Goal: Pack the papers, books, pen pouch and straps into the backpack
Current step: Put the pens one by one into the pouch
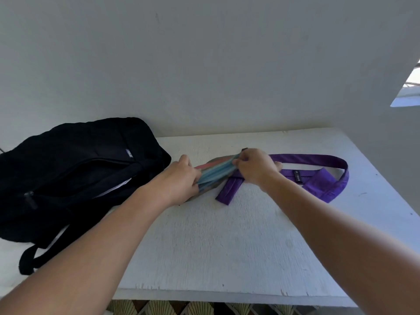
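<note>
Both hands pinch a limp blue striped strap (216, 172) bunched on the tabletop (227, 235) beside the backpack (79, 160): left hand (184, 176), right hand (256, 167). Soft, light; gather folds mid-length so ends don't trail.

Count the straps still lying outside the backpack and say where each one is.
2. A striped blue-and-pink strap is held between the left hand and right hand. A purple strap lies looped on the table, right of it. The hands may hide more.
</note>
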The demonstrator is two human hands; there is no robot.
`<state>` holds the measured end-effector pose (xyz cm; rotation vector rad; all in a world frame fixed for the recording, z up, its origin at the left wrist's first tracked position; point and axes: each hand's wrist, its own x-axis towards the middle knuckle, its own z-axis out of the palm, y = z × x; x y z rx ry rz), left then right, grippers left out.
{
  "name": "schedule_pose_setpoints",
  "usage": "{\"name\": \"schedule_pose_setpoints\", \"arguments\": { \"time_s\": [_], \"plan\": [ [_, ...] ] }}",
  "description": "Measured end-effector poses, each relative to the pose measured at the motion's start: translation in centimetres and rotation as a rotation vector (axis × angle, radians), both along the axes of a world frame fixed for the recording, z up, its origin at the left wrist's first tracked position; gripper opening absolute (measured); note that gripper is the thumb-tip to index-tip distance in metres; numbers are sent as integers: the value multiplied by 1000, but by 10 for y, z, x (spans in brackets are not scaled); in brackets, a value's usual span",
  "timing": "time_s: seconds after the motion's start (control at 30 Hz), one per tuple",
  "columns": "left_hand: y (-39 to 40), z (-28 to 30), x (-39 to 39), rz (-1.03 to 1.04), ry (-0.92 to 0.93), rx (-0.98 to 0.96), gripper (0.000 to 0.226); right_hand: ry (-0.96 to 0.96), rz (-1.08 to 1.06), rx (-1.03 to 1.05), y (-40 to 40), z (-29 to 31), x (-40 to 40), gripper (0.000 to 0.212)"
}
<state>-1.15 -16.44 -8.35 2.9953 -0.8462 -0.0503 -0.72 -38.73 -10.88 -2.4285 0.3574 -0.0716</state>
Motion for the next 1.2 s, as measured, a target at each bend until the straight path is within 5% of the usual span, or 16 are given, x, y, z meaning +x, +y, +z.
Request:
{"name": "schedule_pose_setpoints", "arguments": {
  "time_s": [0.13,0.33,0.43,0.6,0.77,0.9,1.07,1.13,1.2],
  "plan": [
    [1,-5,8,91,104,-82,36,-12,-26,104,-6,-14,-3,22],
    [-10,-33,14,207,283,-186,89,-182,-45,240,4,-38,-12,12],
    [-8,-43,12,274,206,-275,79,-323,-103,413,13,-44,-25,33],
    [1,-39,-4,246,-123,-254,80,-18,-115,951,46,-29,-29,79],
    [19,-17,-27,173,-437,-161,77,169,42,1338,82,-8,-27,56],
    [50,6,-46,215,-424,-131,76,167,49,1460,118,-7,-36,51],
    [90,46,-83,408,-23,-313,83,209,30,1550,159,-4,-52,52],
    [113,59,-89,447,-91,-429,67,201,6,1572,173,-1,-58,52],
    [145,63,-83,471,-308,-337,49,190,-34,1622,188,2,-63,53]
  ]
}}
